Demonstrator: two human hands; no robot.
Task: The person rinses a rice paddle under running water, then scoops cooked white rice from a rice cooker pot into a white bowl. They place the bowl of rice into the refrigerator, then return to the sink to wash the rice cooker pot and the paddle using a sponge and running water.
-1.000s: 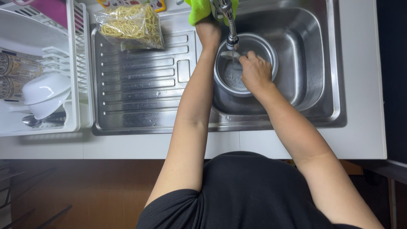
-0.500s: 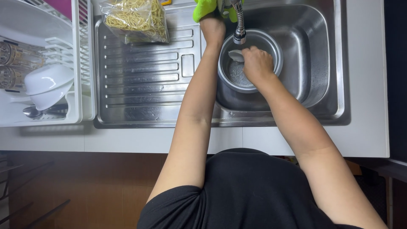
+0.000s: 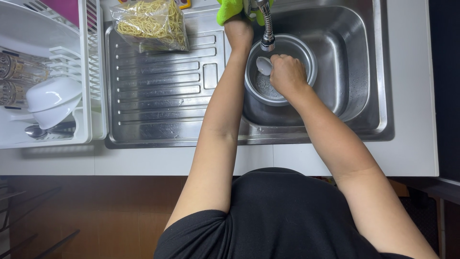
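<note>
Since a moment ago the steel sink [image 3: 354,62] and its ribbed drainboard [image 3: 163,91] sit a little lower and more to the right in my view, and more of the white counter [image 3: 412,158] shows on the right. The round steel pot [image 3: 297,52] has stayed in the basin under the tap nozzle [image 3: 267,44]. My left arm has kept its long reach up past the drainboard; my left hand [image 3: 238,29] is at the base of the tap, touching a bright green cloth [image 3: 229,10], and I cannot tell how its grip is set. My right hand [image 3: 286,74] has stayed inside the pot, fingers curled shut around a white spoon [image 3: 264,65], bowl under the nozzle. A bag of yellow noodles [image 3: 151,24] lies on the drainboard; a white dish rack [image 3: 48,86] stands left.
</note>
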